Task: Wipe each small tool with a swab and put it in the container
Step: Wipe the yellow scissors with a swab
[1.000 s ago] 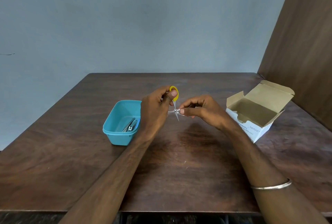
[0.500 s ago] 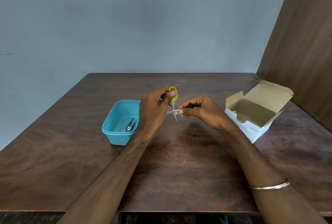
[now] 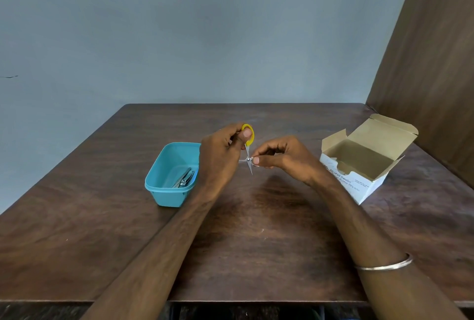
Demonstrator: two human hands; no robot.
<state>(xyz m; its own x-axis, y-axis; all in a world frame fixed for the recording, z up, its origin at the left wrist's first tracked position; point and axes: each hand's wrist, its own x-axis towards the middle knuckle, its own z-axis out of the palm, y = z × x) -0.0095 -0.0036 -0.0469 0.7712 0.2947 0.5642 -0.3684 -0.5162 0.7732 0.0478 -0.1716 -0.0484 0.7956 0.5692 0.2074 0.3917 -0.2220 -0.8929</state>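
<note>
Head view. The white cardboard box (image 3: 359,178) with a brown inside stands open at the right of the dark wooden worktop (image 3: 256,242), its lid flap tilted back. Printed on its front side is "Alcohol Swabs", and below that a line that seems to read "Alcohol 70% (v/v)"; the start of both lines is hidden behind the right forearm, and the smaller print further right is too small to read.

The small steel scissors with a yellow plastic finger loop (image 3: 248,150) are held above the worktop, between the two hands, blades opened into a cross and one point aimed down. The left hand (image 3: 220,155) has its grip on the handle end, thumb pressed against the yellow loop; the second loop is hidden behind the fingers. The right hand (image 3: 279,158) pinches at the pivot of the blades with thumb and forefinger. A sliver of something pale shows under the fingertips there; whether it is a swab cannot be told.

Left of the hands, just beside the left wrist, sits the turquoise rectangular plastic container (image 3: 164,189) with rounded corners and a smooth rim. Inside it lie slim metal tools (image 3: 183,178), one seemingly a nail clipper; the hand partly covers them.

A thin silvery metal bangle (image 3: 384,264) circles the right forearm. Both arms are cut off by the bottom edge.
</note>
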